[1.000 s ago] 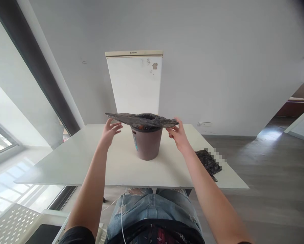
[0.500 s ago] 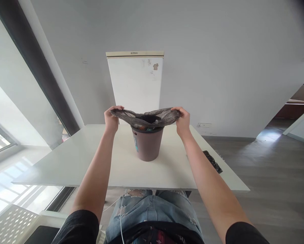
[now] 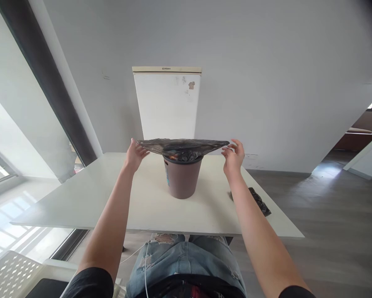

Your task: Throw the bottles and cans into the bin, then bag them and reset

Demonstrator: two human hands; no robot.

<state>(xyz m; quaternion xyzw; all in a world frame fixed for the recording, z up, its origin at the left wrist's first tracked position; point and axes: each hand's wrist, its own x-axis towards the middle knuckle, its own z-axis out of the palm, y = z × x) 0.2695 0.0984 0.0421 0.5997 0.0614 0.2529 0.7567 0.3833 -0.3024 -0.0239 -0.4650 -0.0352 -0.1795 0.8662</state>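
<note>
Grip is loose on both sides: the left hand (image 3: pixel 135 154) has its thumb above and its fingers spread below the left tip of the bin bag (image 3: pixel 182 145), and the right hand (image 3: pixel 234 156) reaches open fingers to the right tip, with no closed pinch visible. The bag's mouth is pulled out flat and wide over the brown bin (image 3: pixel 182 179), which stands mid-tabletop (image 3: pixel 89 194). The film looks thin, soft and slippery; it probably tears if dragged hard against the rim, so the two outer tips, bunched in the fist, seem the best hold. A bluish label (image 3: pixel 167 178) on the bin's left side is too small to read. To the right lies a heap of black plastic (image 3: pixel 259 201). At the far wall stands a white cabinet (image 3: pixel 167 105); the lettering on its top strip is illegible.
</note>
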